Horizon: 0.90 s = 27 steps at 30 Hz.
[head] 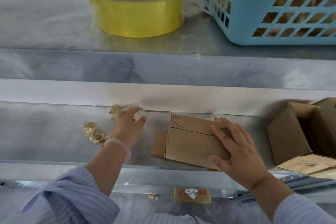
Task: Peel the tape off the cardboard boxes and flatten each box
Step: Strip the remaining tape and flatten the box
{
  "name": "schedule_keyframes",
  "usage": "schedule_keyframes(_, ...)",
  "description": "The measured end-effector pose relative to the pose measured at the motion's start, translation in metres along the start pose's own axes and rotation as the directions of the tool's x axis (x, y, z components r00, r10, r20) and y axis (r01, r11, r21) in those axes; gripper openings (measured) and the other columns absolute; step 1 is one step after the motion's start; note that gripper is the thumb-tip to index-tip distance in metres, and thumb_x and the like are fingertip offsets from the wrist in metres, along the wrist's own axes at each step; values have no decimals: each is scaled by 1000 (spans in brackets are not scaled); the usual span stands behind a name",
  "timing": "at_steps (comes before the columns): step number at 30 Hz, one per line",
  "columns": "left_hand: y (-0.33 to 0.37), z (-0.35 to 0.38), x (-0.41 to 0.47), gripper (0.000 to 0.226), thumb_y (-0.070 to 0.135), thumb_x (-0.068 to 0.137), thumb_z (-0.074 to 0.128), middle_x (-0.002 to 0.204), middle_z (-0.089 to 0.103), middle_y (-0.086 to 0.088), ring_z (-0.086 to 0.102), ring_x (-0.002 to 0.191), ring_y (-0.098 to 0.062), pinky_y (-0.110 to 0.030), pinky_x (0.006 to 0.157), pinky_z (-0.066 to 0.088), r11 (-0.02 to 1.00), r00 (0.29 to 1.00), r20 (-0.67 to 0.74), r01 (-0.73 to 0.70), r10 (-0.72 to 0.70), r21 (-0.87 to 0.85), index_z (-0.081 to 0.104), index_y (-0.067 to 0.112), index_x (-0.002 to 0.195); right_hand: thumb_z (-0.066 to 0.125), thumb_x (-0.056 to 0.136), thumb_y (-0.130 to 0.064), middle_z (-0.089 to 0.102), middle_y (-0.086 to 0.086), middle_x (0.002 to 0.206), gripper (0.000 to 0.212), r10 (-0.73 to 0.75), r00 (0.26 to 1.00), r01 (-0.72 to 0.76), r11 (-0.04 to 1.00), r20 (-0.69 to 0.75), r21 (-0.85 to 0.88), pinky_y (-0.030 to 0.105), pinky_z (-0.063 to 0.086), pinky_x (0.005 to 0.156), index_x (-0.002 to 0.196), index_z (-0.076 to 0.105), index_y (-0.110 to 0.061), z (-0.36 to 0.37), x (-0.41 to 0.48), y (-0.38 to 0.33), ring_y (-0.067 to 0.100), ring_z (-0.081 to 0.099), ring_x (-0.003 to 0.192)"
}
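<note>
My right hand (236, 149) presses spread and flat on the part-flattened cardboard box (189, 142) beneath it, while my left hand (130, 123) reaches open-fingered to a crumpled tape wad (118, 110) at its fingertips, where the sticky wad may cling and drag back.

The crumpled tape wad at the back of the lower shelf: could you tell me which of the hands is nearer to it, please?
Left. The left hand reaches the tape wad; the right hand rests on the cardboard box, well to the right.
</note>
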<state>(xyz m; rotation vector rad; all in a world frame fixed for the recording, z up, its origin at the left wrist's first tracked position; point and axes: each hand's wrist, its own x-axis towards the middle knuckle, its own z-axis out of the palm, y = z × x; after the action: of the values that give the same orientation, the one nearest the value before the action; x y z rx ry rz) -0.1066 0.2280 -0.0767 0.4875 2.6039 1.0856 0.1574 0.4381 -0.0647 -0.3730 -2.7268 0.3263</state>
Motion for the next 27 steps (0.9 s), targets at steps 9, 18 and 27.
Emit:
schedule_keyframes(9, 21, 29, -51, 26, 10, 90, 65, 88, 73, 11, 70, 81, -12, -24, 64, 58, 870, 967, 214, -15, 138, -493, 70, 36, 86, 50, 99, -19, 63, -14, 106, 26, 654, 756, -557, 647, -5, 521, 22, 43, 75, 101, 63, -42, -1, -11, -27, 8, 55, 97)
schedule_keyframes(18, 32, -8, -61, 52, 34, 74, 77, 126, 52, 3, 61, 103, -9, -15, 68, 54, 905, 841, 487, -6, 235, -425, 60, 40, 122, 48, 101, -28, 73, -3, 107, 46, 628, 638, -605, 50, 446, 795, 37, 49, 96, 67, 71, -7, -29, -1, -35, 15, 64, 110)
schedule_keyframes(27, 50, 2, -47, 111, 72, 50, 78, 130, 38, 3, 52, 113, -21, -43, 99, 49, 981, 858, 499, -182, 125, 68, 19, 52, 142, 80, 61, -62, 46, -8, 119, 98, 474, 742, -594, 793, 473, 136, 25, 44, 86, 144, 39, -30, -28, 36, -34, 9, 51, 103)
